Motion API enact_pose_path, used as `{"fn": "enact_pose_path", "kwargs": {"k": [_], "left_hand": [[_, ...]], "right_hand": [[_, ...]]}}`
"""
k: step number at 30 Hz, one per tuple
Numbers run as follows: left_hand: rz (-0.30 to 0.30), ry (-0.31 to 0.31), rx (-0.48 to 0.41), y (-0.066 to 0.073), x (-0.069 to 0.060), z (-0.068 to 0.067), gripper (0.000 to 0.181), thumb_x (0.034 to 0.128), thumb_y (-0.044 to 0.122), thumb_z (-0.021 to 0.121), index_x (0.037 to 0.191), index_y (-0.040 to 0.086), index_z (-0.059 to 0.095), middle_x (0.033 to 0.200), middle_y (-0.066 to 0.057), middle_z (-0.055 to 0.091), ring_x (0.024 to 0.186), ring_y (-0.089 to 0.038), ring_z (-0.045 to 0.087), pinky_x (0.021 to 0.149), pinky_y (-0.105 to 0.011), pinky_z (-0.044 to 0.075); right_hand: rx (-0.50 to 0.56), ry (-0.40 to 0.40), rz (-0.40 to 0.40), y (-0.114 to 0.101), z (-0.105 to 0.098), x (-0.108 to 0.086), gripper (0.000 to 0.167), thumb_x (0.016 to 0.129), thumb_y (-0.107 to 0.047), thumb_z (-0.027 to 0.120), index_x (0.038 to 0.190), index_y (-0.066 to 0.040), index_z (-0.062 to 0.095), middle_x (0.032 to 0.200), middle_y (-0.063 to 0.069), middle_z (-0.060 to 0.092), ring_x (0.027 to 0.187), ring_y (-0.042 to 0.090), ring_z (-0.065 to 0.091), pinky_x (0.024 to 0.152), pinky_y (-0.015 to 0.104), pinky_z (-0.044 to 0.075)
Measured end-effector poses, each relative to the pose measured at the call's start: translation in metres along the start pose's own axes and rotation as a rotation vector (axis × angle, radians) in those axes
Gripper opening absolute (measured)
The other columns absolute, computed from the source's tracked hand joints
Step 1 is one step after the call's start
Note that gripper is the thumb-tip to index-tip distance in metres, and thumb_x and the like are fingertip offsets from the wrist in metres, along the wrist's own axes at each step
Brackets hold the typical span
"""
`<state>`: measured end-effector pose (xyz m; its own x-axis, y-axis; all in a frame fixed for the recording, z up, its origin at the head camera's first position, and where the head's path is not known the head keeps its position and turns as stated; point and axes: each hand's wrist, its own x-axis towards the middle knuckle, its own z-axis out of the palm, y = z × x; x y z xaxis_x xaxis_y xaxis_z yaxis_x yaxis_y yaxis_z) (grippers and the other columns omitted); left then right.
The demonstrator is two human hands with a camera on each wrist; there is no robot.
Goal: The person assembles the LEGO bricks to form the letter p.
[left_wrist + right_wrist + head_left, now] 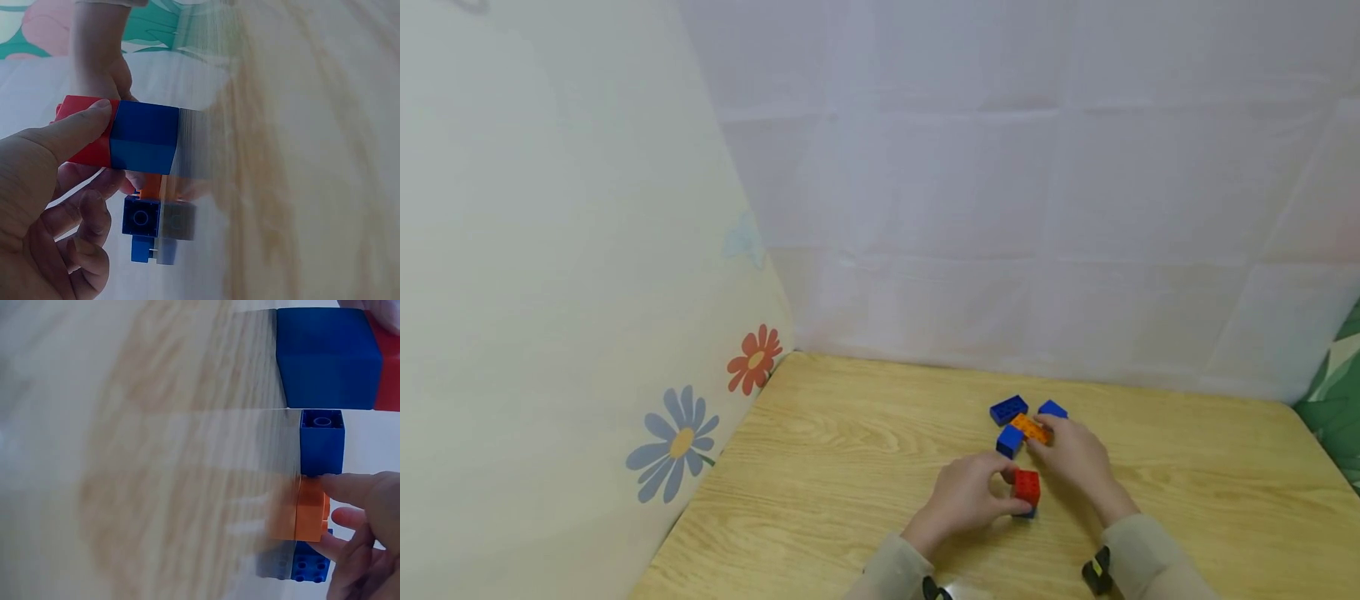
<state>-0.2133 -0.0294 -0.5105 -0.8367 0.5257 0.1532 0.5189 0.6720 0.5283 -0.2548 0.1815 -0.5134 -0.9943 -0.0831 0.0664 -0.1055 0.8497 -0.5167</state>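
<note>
My left hand holds a red brick between thumb and fingers. The red brick sits on top of a blue brick, and this stack stands upright on the table. Farther back, my right hand pinches an orange brick lying studs up, the thumb at one end and fingers at the other. Close beside the orange brick is a blue brick, tipped so its hollow underside shows in the right wrist view.
A dark blue brick lies behind the orange one. Another blue brick is partly hidden by the right hand. The wooden table meets a white cloth at the back and a flowered wall at the left.
</note>
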Motion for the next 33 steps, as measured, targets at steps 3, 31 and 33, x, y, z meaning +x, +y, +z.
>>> {"fn": "enact_pose_path", "kwargs": {"k": [3, 31, 33], "left_hand": [[-0.001, -0.001, -0.001, 0.0004, 0.0005, -0.0004, 0.042, 0.0832, 0.055, 0.084, 0.114, 0.027, 0.076, 0.100, 0.024, 0.068, 0.093, 0.003, 0.062, 0.076, -0.024, 0.048], [-0.008, -0.011, -0.022, -0.0006, 0.0003, -0.0002, 0.042, 0.0838, 0.053, 0.084, 0.114, 0.026, 0.076, 0.099, 0.024, 0.067, 0.091, 0.003, 0.062, 0.076, -0.023, 0.049], [-0.012, -0.010, -0.025, -0.0006, -0.0002, -0.0007, 0.041, 0.0838, 0.053, 0.084, 0.114, 0.026, 0.076, 0.098, 0.024, 0.067, 0.091, 0.003, 0.062, 0.075, -0.023, 0.048]], "right_hand": [[-0.009, 0.003, 0.008, -0.0003, -0.0003, 0.0012, 0.048, 0.095, -0.024, 0.076, 0.135, -0.002, 0.066, 0.130, 0.024, 0.067, 0.112, 0.044, 0.065, 0.088, 0.062, 0.052], [-0.003, 0.031, -0.010, 0.0011, -0.0051, -0.0054, 0.044, 0.098, -0.027, 0.071, 0.130, 0.004, 0.068, 0.125, 0.025, 0.068, 0.095, 0.029, 0.067, 0.082, 0.054, 0.055], [0.002, 0.030, -0.005, -0.0002, -0.0070, -0.0077, 0.045, 0.099, -0.028, 0.071, 0.131, 0.003, 0.067, 0.125, 0.025, 0.068, 0.091, 0.026, 0.066, 0.081, 0.052, 0.055]]}}
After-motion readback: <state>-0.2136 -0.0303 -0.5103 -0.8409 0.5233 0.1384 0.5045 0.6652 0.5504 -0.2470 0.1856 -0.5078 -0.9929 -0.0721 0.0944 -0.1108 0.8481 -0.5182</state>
